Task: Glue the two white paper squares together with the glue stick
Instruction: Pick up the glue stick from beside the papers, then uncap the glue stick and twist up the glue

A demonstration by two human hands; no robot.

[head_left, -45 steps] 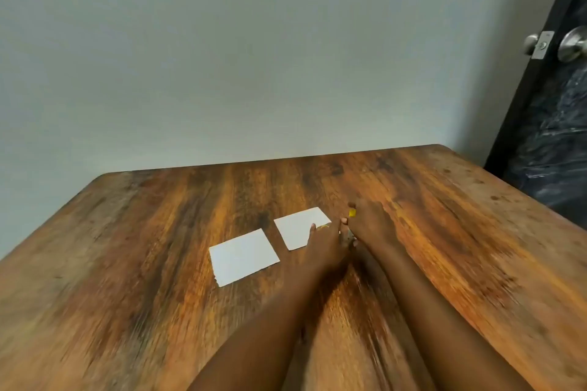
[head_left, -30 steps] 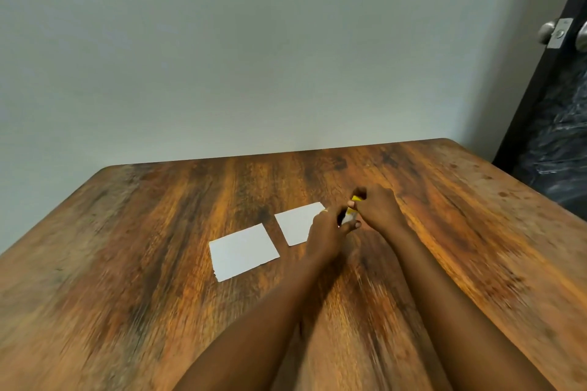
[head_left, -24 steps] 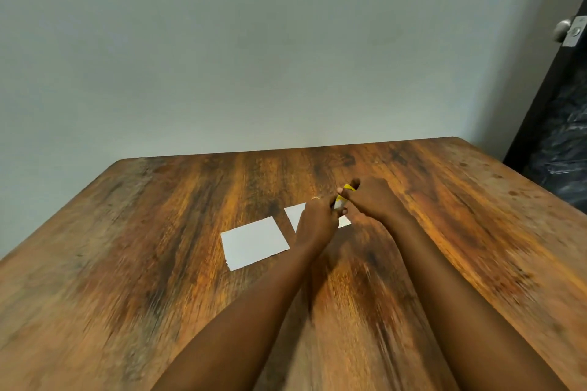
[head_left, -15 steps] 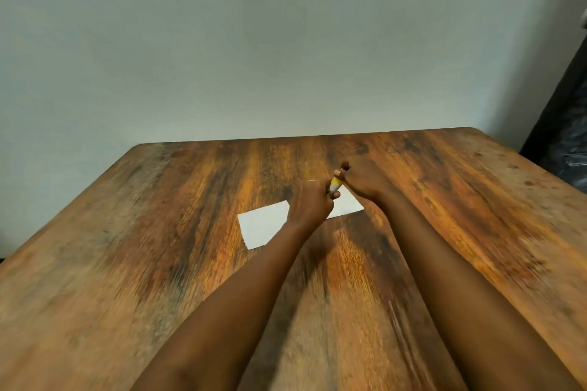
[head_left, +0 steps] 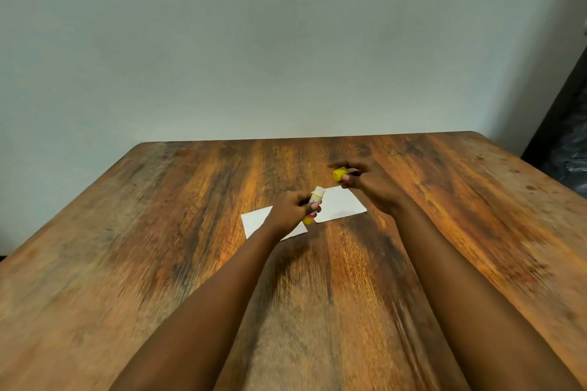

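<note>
Two white paper squares lie flat side by side mid-table: the left square (head_left: 258,220) is partly under my left hand, the right square (head_left: 341,207) sits between both hands. My left hand (head_left: 290,211) grips the glue stick (head_left: 315,200), uncapped, its white tip tilted up and to the right. My right hand (head_left: 373,186) hovers beyond the right square and pinches the yellow cap (head_left: 340,174) in its fingertips, apart from the stick.
The wooden table (head_left: 158,263) runs up to a plain grey wall. A dark door (head_left: 565,136) stands at the far right, past the table's right edge.
Both hands were joined on the glue stick over the right square. Now they have pulled apart: the cap is off in my right hand, the stick stays in my left.
</note>
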